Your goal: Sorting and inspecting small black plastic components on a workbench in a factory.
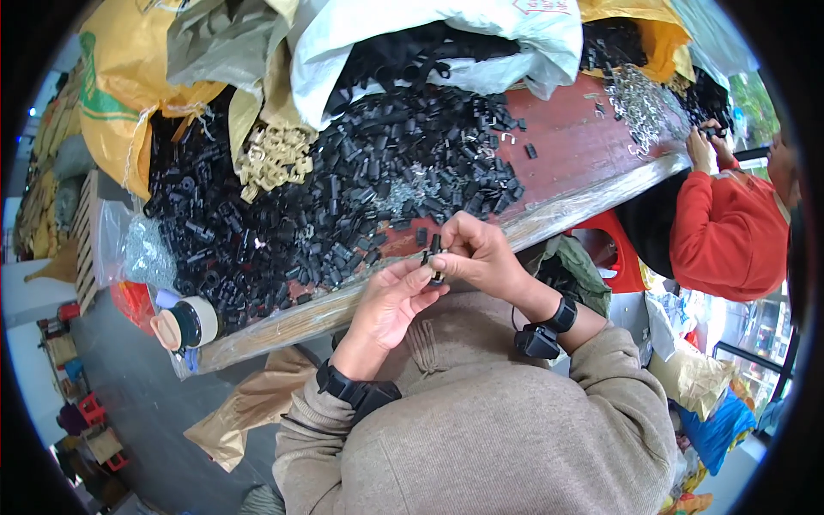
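Note:
Both my hands meet over the front edge of the table, pinching one small black plastic part between them. My left hand holds it from the left with thumb and fingers closed. From the right, my right hand grips its upper end between thumb and forefinger. A bit of light or brassy colour shows at the part, too small to name. Just beyond my hands lies a broad heap of loose black plastic parts, with small silvery metal pieces scattered on it.
Beige plastic pieces spill from a sack at the back. White and yellow sacks line the far side. A cup stands at the left table corner. At right, a co-worker in a red top handles parts near metal clips.

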The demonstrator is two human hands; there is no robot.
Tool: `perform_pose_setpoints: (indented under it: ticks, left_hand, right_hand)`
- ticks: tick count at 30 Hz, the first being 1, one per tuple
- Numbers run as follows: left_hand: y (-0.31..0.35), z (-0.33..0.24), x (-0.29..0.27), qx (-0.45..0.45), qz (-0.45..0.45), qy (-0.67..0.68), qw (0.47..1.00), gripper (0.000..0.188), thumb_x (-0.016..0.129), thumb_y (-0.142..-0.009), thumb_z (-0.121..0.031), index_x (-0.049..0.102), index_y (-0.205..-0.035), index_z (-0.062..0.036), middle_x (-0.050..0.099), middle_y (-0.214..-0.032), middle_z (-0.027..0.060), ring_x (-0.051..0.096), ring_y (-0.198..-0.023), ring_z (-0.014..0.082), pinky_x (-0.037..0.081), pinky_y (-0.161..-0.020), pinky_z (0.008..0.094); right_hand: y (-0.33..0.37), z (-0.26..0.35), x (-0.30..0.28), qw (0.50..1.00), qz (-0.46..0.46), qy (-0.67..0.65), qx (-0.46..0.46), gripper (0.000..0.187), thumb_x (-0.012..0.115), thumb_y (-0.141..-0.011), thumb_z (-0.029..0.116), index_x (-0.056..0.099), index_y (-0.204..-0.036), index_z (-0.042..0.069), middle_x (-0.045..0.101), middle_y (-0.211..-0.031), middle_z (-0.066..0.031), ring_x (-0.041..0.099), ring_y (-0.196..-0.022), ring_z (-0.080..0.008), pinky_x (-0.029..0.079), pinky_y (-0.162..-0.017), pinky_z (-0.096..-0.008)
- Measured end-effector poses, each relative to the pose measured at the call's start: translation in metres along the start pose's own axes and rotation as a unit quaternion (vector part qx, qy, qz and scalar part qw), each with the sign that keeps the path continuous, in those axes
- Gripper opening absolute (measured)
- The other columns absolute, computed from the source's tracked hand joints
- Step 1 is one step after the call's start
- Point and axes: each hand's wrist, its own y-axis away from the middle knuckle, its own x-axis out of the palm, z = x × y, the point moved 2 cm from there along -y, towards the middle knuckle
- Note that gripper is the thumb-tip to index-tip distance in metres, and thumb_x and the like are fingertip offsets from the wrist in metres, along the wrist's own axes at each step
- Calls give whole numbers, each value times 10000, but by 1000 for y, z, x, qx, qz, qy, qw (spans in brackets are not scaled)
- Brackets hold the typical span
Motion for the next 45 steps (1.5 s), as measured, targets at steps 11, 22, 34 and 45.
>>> perform_pose_setpoints:
  ticks: [11,22,34,45]
  left_hand:
    - [-5,-7,3,25,-11,-82,996,231,557,-785,-99,540,-967,43,602,-869,130,607,-745,198,512,-663,249]
    - [-6,-12,-6,65,-52,-58,995,242,568,-778,-87,522,-976,44,596,-877,164,610,-742,209,521,-651,250]
    - [10,-8,7,111,-8,-48,993,256,592,-789,-126,539,-1011,-12,590,-914,52,578,-811,127,486,-729,250]
    - [12,-6,6,60,3,-74,995,228,567,-812,-169,547,-977,-13,595,-845,43,585,-732,113,497,-670,231]
  right_hand:
    - [-30,-34,-139,792,-274,536,-104,266,561,-778,251,449,-905,46,526,-674,-139,536,-613,-314,419,-515,-373]
    - [-41,-25,-123,902,-154,402,31,165,511,-824,173,451,-891,34,550,-605,-69,534,-483,-179,416,-436,-282]
    - [4,28,15,978,13,119,-170,219,602,-786,131,517,-951,14,511,-571,0,440,-475,-48,327,-419,-200]
    - [6,24,17,907,-22,265,-326,253,663,-690,124,569,-898,15,530,-639,-83,523,-541,-210,418,-503,-293]
